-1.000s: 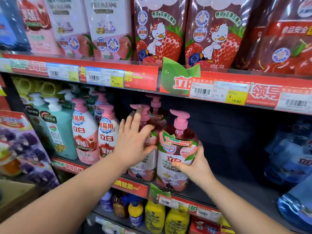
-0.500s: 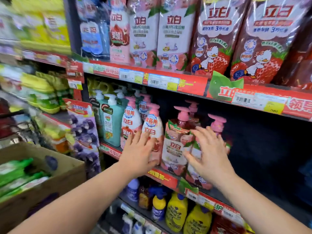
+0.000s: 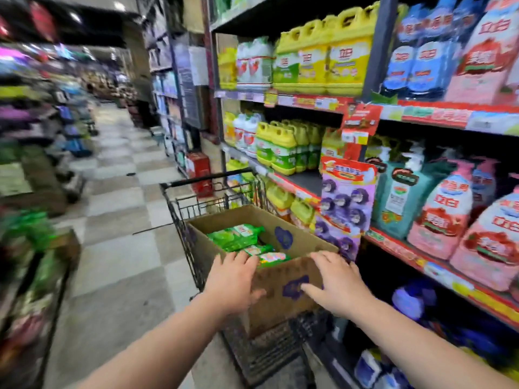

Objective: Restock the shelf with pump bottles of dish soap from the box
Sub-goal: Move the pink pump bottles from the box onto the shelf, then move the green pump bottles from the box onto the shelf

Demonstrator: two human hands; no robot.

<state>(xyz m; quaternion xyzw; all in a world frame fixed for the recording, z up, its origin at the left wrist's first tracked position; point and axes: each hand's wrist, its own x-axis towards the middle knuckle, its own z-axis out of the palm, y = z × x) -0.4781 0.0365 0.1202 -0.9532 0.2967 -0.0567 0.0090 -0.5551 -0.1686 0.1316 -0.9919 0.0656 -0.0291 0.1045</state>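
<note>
Pink pump bottles [image 3: 443,209] already stand on the shelf [image 3: 407,256], right side. Both hands are empty, fingers spread wide: L hand [image 3: 233,279] & R hand [image 3: 337,284] at the near rim of the box [image 3: 276,304] in the cart [image 3: 213,178]. Only green packs [image 3: 238,237] show inside, so prob. more to stock.

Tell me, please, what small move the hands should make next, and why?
Probably dip the left hand and the right hand over the near rim into the cardboard box to feel for a bottle. Both hands are open, hold nothing, and are at that rim. Only green pouches show inside; no pump bottle is visible there.
</note>
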